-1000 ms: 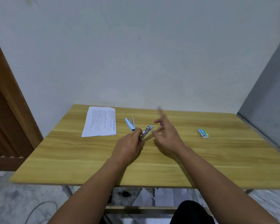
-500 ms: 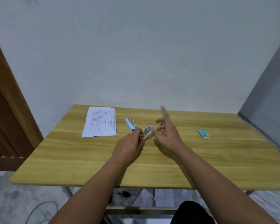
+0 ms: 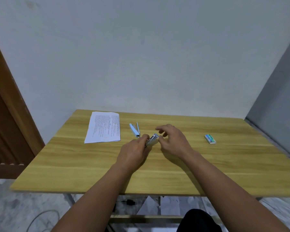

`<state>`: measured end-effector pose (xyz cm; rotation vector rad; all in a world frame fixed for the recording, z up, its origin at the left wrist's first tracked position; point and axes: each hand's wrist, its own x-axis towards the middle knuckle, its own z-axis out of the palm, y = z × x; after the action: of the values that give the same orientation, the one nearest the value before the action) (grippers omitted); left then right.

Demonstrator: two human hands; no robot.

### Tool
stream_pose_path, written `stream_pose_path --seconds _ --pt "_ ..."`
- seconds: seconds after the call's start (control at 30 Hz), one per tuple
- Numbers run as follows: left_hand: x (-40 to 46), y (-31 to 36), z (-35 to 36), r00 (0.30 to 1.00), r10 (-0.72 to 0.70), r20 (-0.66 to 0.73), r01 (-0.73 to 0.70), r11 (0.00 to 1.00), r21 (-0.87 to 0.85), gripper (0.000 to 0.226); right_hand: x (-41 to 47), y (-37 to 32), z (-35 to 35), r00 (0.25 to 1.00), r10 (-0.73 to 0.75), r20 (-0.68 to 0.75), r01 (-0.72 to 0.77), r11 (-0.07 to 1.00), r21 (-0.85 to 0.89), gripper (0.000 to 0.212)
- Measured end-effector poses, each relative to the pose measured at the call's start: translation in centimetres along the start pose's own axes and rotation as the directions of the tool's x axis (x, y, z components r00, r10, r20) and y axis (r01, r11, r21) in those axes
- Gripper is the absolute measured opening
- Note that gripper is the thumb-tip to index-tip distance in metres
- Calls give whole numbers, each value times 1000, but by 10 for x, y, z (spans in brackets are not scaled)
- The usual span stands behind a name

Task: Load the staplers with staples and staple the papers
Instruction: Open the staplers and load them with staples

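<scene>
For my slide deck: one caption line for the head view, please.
Left hand grips a stapler over the table as the right hand reaches in.

Left hand (image 3: 132,152) gripping silver stapler (image 3: 152,139) — right hand (image 3: 172,139) beside, fingers curled

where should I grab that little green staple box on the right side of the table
Pinch the staple box across its two long sides, coming straight down from above. It lies flat on the table with open space all around, so a top-down pinch probably works best.

Light-blue stapler (image 3: 134,130) — green staple box (image 3: 210,138)
</scene>
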<state>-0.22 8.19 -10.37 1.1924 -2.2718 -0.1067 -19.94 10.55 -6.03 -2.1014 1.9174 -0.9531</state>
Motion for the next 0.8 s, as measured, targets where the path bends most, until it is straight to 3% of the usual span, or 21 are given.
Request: stream_pose_path --seconds 0.1,0.27,0.47,0.6,0.8 --pt "2 2 1 998 54 28 -56 996 70 29 0 -5 4 998 28 62 -26 999 -41 24" --pt "2 3 4 993 103 49 -109 981 159 34 -1 -11 9 983 123 138 -107 987 -119 30" --pt "3 2 5 989 125 85 -142 960 243 56 0 -14 11 987 82 135 -41 958 -284 28" --pt "3 2 6 987 134 92 -154 955 252 48 4 -14 10 984 40 172 39 900 -435 26" --pt "8 4 5 985 113 127 -139 966 217 40 15 -19 15 969 143 204 -59 927 -371 22"
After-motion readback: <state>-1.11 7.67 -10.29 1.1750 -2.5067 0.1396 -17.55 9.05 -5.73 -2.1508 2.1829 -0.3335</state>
